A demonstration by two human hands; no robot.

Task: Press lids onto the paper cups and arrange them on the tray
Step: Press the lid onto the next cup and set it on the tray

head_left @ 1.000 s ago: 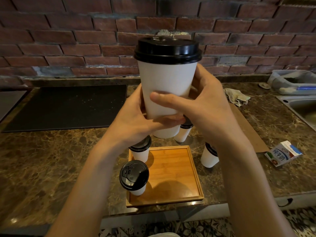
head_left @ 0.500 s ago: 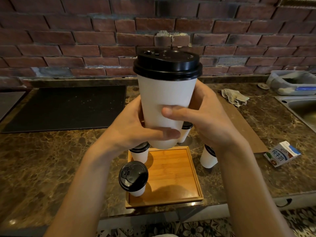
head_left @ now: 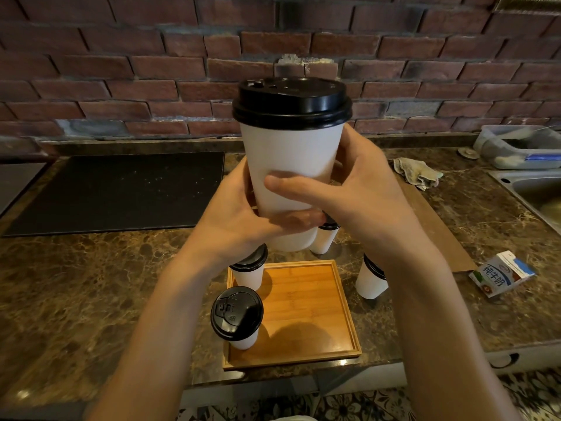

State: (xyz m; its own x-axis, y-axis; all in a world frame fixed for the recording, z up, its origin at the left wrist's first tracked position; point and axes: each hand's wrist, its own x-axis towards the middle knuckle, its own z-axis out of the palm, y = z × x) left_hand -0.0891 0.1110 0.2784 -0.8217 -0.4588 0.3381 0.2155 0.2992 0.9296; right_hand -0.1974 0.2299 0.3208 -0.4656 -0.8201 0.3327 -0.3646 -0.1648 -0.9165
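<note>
A white paper cup point(head_left: 291, 159) with a black lid point(head_left: 292, 100) is held upright in the air above the counter. My left hand point(head_left: 243, 217) wraps its lower part from the left, and my right hand point(head_left: 349, 189) grips it from the right with the thumb across the front. Below it lies a square wooden tray point(head_left: 306, 311). Two lidded cups stand on the tray's left side, one at the front point(head_left: 237, 317) and one at the back point(head_left: 249, 268). Two more lidded cups stand on the counter, one behind the tray point(head_left: 324, 238) and one to its right point(head_left: 371, 281).
A black mat point(head_left: 118, 192) lies at the back left before the brick wall. At the right are a brown board point(head_left: 437, 232), a rag point(head_left: 417, 173), a small milk carton point(head_left: 501, 278), a plastic box point(head_left: 522, 144) and a sink point(head_left: 537, 192).
Both hands have lowered the lidded cup a little, so the top of its lid now shows. The cups on the tray and counter have not moved.
</note>
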